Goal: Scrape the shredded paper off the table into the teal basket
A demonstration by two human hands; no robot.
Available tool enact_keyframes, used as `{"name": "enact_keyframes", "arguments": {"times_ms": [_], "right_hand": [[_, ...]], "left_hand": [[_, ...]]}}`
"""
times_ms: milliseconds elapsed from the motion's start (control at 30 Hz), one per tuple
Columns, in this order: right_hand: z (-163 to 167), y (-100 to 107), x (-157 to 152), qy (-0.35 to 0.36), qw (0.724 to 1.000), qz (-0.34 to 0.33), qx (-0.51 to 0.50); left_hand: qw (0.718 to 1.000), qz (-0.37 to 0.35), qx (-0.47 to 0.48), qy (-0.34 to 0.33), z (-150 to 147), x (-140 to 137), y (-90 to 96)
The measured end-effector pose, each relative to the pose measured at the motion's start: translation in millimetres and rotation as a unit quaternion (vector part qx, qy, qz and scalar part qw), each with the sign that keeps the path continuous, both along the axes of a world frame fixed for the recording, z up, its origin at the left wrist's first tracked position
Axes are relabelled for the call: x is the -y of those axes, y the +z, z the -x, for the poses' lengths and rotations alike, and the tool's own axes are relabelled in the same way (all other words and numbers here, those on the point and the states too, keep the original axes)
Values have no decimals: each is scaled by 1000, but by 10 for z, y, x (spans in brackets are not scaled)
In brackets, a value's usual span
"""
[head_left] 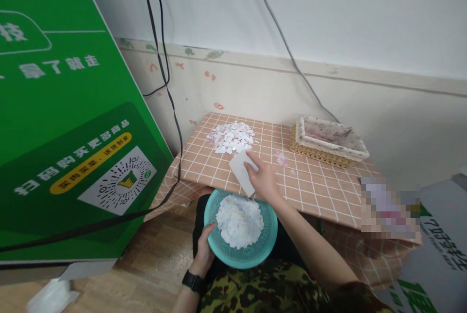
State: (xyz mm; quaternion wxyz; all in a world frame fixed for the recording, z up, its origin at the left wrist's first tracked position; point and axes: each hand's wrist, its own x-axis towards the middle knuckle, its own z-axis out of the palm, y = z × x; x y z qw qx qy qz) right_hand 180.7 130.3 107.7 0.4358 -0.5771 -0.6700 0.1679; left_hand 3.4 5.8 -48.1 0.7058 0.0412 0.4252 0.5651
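My left hand [206, 246] grips the left rim of a teal plastic basket [272, 237], which rests on my lap under the table's front edge. Inside the basket lies a heap of white flakes [239, 220], perhaps paper scraps. Above the basket's far rim, my right hand [263, 178] holds a flat white card [241, 169] between thumb and fingers. The card is tilted over the table edge. Beyond it, on the cloth, sits a pile of white and pinkish scraps [230, 137], apart from the card's tip or just touching it; I cannot tell which.
A checked brown cloth covers the table [310, 189]. At the back right stands a lined wicker basket [330, 143], with small pink bits [280, 158] nearby. A blurred-out item [388, 208] lies at the right corner. A green panel [73, 109] and hanging black cables [171, 101] are on the left.
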Motion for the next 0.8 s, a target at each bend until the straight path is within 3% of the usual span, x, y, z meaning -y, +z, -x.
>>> {"name": "enact_keyframes", "arguments": {"times_ms": [133, 267, 433, 600, 800], "right_hand": [[-134, -69, 23, -74, 997, 16, 29], [-417, 6, -1, -124, 991, -3, 47], [-320, 152, -203, -84, 996, 10, 43], [-131, 138, -373, -60, 996, 11, 63], [-404, 159, -251, -110, 986, 28, 121]], "left_hand": [[1000, -15, 0, -5, 16, 37, -22], [1000, -21, 2, 5, 32, 46, -58], [999, -38, 1, -2, 24, 31, -67], [1000, -30, -5, 4, 27, 33, -66], [999, -41, 10, 1, 20, 34, -117]]}}
